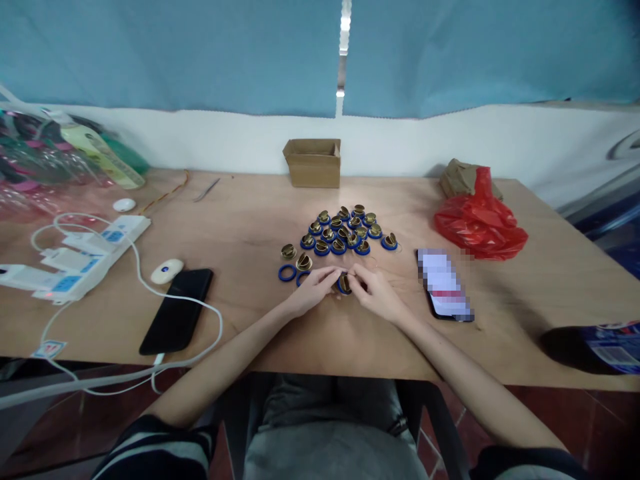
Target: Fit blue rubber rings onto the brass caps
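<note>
Between my fingertips sits a small brass-coloured fitting with a blue ring (344, 284), held above or on the wooden table. My left hand (317, 288) grips its left side, fingers pinched. On the other side my right hand (373, 291) pinches it too. Just left of them lie a loose blue ring (287, 273) and another blue ring (301, 279) partly hidden by my left hand. Two brass fittings without blue rings, one here (289, 251) and a second brass fitting (303, 261), lie behind. Beyond my hands several brass fittings in blue rings (339, 246) are clustered.
A cardboard box (315, 170) stands by the wall. On the right are a red plastic bag (480, 223), a lit phone (445, 287) and a dark bottle (595, 347). Leftward lie a black phone (176, 312), white cables and a power strip (93, 260), with plastic bottles (95, 150) behind.
</note>
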`<state>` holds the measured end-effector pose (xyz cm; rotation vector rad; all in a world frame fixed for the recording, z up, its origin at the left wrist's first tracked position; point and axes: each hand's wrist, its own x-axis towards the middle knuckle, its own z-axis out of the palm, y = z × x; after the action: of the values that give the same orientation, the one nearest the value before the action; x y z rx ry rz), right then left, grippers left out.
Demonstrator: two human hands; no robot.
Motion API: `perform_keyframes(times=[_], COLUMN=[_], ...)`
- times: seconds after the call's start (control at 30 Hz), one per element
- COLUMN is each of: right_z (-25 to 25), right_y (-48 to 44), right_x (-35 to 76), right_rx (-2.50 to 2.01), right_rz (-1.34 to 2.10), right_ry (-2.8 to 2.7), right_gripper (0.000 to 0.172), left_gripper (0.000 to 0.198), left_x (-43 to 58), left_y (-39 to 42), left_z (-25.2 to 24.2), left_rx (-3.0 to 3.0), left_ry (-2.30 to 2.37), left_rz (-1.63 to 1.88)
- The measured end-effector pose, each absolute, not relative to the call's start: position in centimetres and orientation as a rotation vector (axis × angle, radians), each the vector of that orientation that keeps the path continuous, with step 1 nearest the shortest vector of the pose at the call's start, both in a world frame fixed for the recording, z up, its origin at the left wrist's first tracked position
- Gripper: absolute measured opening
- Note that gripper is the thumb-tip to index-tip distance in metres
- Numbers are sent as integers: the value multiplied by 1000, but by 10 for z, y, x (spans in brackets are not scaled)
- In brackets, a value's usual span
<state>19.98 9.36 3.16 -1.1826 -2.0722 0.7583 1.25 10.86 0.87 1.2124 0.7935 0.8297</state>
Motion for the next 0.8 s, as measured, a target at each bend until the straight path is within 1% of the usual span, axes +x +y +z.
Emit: perform_keyframes(times=[0.1,0.2,0.23,0.57,0.8], right_z=[35,35,35,31,30], right_y=[94,95,96,95,97], right_x=[202,203,203,201,200], right_rx=[-1213,-1194,-1181,-1150,-1135], right_rz=[795,852,870,1022,1119], right_ry=[-2011,-1922,-1899,-1777,-1675], right_gripper=[20,7,6,20,18], left_gripper=[48,45,43,41,43], left_x=[14,12,11,6,5], left_y=[108,107,107,106,106], left_z=[10,13,13,19,21], left_rx=[1195,1267,1282,1389,1302], left_ry=[759,748,742,707,743], left_rz=[866,886,896,957,929])
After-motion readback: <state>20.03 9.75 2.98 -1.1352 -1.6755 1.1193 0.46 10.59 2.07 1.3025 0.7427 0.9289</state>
